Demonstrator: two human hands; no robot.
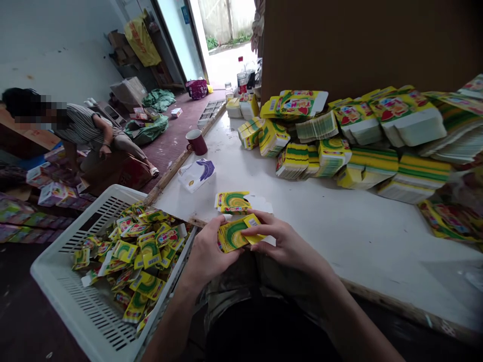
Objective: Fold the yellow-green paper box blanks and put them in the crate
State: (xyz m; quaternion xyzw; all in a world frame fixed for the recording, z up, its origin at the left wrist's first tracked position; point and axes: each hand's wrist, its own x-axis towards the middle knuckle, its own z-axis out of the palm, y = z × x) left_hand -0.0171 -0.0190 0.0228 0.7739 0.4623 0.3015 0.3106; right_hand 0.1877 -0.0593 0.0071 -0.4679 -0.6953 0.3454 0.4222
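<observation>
Between my two hands is a small yellow and green printed carton [232, 235], held over the table's near edge. My left hand [209, 244] grips its left side, with something white around the thumb tip. The fingers of my right hand [273, 236] press on the carton's right end, where a flap with a barcode shows. Just beyond lies another flat carton [233, 201] on the white table [302, 226], a white flap sticking out to its right. To the left stands a white plastic basket [53, 266] holding many small yellow cartons [149, 251].
Stacks of flat cartons [388, 120] line the table's far side, before a brown board [358, 45]. A maroon mug [196, 142] and a tissue pack [196, 174] stand at the left edge. Another person [86, 123] sits at far left among boxes.
</observation>
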